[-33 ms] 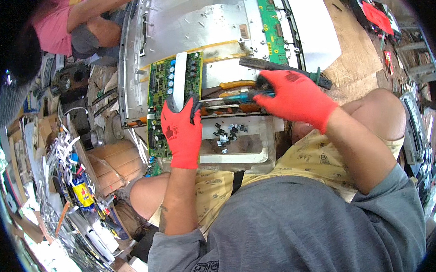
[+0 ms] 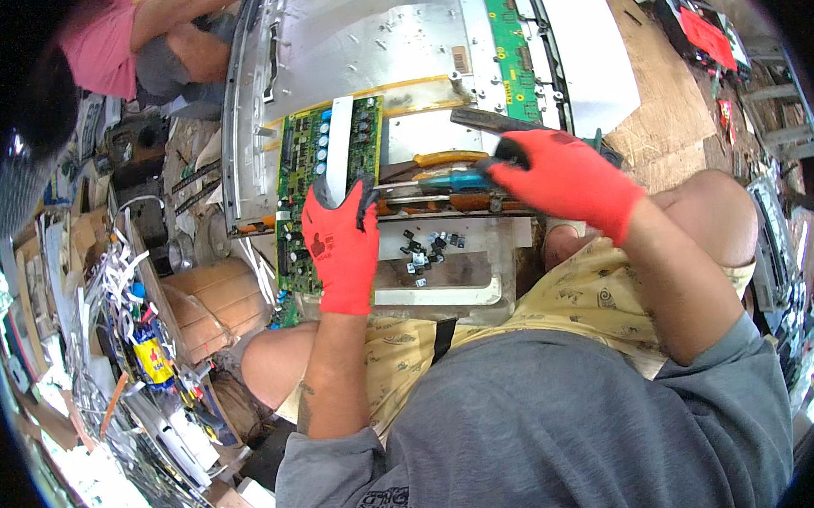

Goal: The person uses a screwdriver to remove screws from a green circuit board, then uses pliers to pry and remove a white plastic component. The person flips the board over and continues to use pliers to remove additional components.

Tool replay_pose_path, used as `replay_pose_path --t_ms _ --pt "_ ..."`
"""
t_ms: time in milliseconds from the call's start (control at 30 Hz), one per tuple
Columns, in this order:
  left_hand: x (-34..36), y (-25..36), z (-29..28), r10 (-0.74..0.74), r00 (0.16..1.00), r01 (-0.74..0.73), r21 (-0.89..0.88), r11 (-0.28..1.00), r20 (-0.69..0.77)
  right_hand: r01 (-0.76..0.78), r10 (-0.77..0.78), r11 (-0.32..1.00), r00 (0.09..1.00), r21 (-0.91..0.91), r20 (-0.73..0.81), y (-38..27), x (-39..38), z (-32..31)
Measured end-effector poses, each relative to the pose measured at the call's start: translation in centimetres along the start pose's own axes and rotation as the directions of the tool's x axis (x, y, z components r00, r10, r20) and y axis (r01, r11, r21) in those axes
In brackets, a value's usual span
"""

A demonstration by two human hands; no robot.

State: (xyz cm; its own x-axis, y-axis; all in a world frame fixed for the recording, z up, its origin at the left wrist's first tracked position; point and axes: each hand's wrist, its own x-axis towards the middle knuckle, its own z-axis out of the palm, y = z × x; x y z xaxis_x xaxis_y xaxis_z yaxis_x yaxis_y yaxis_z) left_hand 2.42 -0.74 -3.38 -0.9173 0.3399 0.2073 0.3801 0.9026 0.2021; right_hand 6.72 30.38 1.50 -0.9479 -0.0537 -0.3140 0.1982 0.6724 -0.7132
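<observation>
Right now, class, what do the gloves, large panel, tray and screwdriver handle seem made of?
Gloves: likely fabric, matt red, close-fitting and without shine.
Large panel: probably metal, dull silver, with blurred bright reflections.
Tray: probably plastic, its pale wall cloudy and partly see-through.
Screwdriver handle: apparently plastic, by its blue sheen; rubber possible.

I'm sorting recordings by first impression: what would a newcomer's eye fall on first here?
Most likely the left hand and right hand, gloved in bright red near the centre: the left over a green circuit board, the right around a dark bar. Beyond them, a large silver panel fills the upper middle, and a red sheet stands out at upper right.
</observation>
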Motion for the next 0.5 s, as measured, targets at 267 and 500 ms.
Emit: replay_pose_path --t_ms 267,500 --pt "-0.1 0.1 -0.2 0.001 0.999 -0.002 -0.033 0.999 -0.033 0.017 -0.078 0.852 0.992 0.524 0.095 2.2 -0.7 0.2" --pt "-0.2 0.0 -0.2 -0.021 0.999 0.019 -0.057 0.998 -0.048 -0.211 0.038 0.836 0.943 0.507 0.33 -0.8 -0.8 -1.4"
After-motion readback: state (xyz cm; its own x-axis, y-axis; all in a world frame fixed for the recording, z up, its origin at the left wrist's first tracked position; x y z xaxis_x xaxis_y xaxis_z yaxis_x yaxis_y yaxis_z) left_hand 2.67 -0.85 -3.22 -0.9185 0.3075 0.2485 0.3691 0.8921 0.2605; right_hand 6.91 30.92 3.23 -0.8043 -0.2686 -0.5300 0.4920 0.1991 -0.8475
